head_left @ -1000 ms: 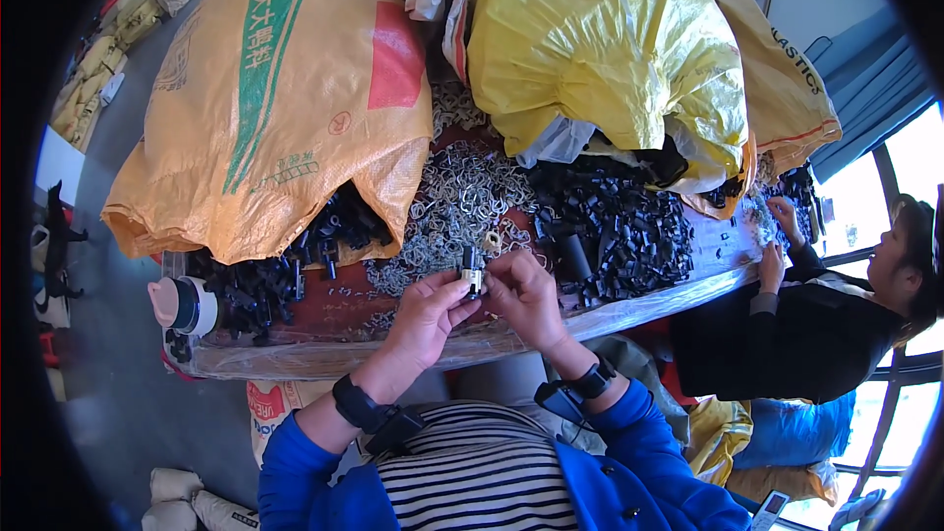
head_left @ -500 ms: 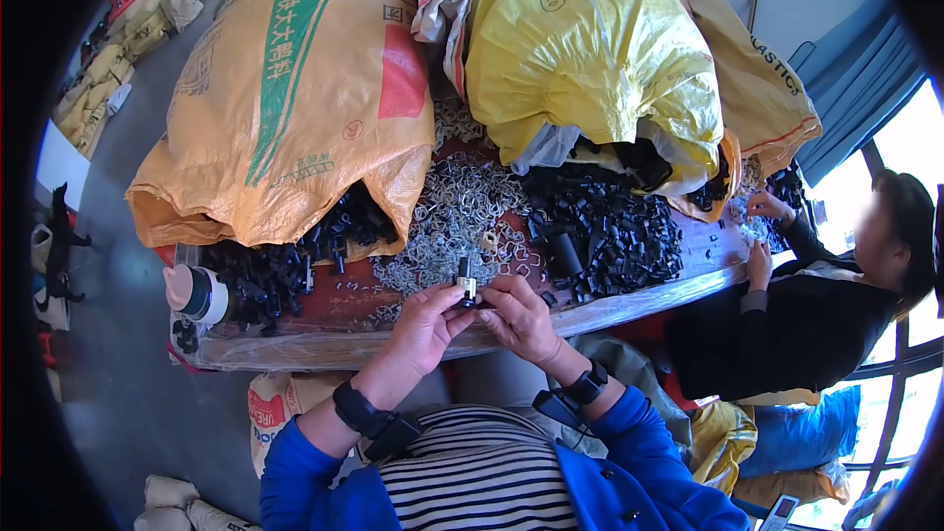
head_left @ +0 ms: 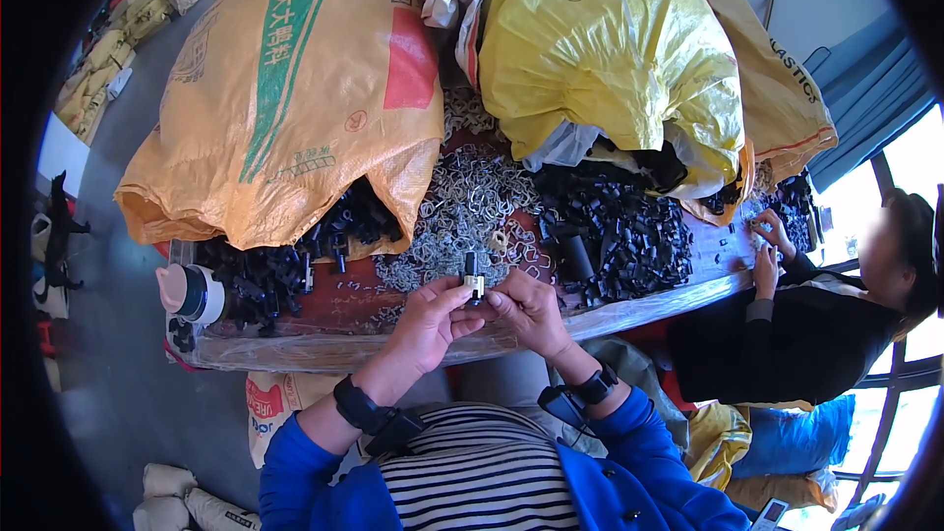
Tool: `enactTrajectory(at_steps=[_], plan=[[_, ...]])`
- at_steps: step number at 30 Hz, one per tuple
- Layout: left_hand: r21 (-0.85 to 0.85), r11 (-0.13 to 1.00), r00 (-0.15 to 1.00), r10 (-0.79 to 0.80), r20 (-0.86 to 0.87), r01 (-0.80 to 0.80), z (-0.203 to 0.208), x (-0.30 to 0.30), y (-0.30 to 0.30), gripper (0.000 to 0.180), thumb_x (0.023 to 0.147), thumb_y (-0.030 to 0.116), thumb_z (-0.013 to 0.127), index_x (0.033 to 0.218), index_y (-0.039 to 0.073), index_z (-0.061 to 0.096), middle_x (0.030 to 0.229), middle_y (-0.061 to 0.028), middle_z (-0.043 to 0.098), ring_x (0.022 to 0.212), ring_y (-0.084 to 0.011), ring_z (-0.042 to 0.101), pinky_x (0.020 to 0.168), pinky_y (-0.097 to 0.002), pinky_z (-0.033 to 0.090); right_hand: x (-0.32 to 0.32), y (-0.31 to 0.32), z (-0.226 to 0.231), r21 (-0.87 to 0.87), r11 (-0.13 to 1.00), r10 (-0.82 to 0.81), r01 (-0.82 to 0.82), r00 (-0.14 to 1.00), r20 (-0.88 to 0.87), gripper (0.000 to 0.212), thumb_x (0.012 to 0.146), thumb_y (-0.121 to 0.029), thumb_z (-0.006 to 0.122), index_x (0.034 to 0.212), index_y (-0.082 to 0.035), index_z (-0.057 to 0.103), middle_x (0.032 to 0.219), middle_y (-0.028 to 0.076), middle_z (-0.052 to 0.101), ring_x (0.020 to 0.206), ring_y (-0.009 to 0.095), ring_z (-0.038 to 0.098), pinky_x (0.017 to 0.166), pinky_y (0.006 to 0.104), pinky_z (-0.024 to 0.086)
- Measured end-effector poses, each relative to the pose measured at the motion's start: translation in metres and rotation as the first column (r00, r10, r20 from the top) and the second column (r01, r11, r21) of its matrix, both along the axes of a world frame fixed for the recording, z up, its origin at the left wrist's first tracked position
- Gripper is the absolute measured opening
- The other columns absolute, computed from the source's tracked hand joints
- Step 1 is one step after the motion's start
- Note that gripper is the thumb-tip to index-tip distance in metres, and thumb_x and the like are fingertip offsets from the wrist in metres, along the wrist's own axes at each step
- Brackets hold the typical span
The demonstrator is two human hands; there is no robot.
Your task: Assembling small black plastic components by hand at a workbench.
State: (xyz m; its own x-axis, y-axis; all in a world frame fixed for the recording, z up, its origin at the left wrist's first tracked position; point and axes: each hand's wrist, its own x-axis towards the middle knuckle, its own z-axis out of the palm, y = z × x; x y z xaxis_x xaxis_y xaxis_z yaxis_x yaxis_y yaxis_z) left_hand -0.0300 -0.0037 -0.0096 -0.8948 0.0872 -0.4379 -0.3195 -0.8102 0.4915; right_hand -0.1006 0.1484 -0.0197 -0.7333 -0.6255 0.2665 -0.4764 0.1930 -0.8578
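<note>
Just beyond the table's near edge, my left hand (head_left: 430, 323) pinches a small black plastic cylinder (head_left: 471, 263) between thumb and fingers. The cylinder stands about upright, with a shiny metal clip (head_left: 476, 283) around its lower part. My right hand (head_left: 532, 313) is closed, its thumb and curled fingers pressed together close against the right side of the piece. What those fingertips hold, if anything, is hidden. Beyond my hands lies a heap of small metal clips (head_left: 462, 206), with a pile of black plastic pieces (head_left: 629, 246) to its right.
An orange woven sack (head_left: 324, 88) and a yellow sack (head_left: 600, 49) spill black parts onto the plastic-edged table (head_left: 324, 349). A pink-lidded cup (head_left: 202, 295) stands at the left corner. At the right, a co-worker (head_left: 787, 334) handles small pieces.
The black cylinder is now more plainly in view, and my right fingers have shifted beside it. The surroundings shifted slightly in the picture. The co-worker's hands have moved.
</note>
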Motion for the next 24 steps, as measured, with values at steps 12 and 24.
enactTrajectory(at_steps=[12, 24], plan=[[-0.172, 0.983, 0.995, -0.073, -0.070, 0.060, 0.001, 0.001, 0.010, 0.019, 0.078, 0.011, 0.052, 0.094, 0.001, 0.052, 0.086, -0.0080, 0.058, 0.078, -0.0170, 0.058, 0.069, -0.0250, 0.048, 0.006, 0.002, 0.009, -0.367, 0.915, 0.107, 0.165, 0.779, 0.618, 0.010, 0.081, -0.009, 0.050, 0.083, 0.001, 0.053, 0.068, 0.001, 0.051, 0.057, 0.006, 0.048, 0.052, 0.0183, 0.041], [-0.198, 0.973, 0.987, -0.139, -0.077, 0.122, 0.020, 0.017, 0.022, 0.019, 0.080, 0.013, 0.052, 0.095, 0.002, 0.053, 0.088, -0.0051, 0.056, 0.080, -0.0133, 0.056, 0.071, -0.0254, 0.047, 0.035, 0.002, 0.013, -0.338, 0.910, -0.185, 0.241, 0.965, 0.187, 0.010, 0.072, -0.004, 0.060, 0.080, 0.001, 0.056, 0.072, 0.006, 0.050, 0.063, 0.012, 0.048, 0.056, 0.0226, 0.041]])
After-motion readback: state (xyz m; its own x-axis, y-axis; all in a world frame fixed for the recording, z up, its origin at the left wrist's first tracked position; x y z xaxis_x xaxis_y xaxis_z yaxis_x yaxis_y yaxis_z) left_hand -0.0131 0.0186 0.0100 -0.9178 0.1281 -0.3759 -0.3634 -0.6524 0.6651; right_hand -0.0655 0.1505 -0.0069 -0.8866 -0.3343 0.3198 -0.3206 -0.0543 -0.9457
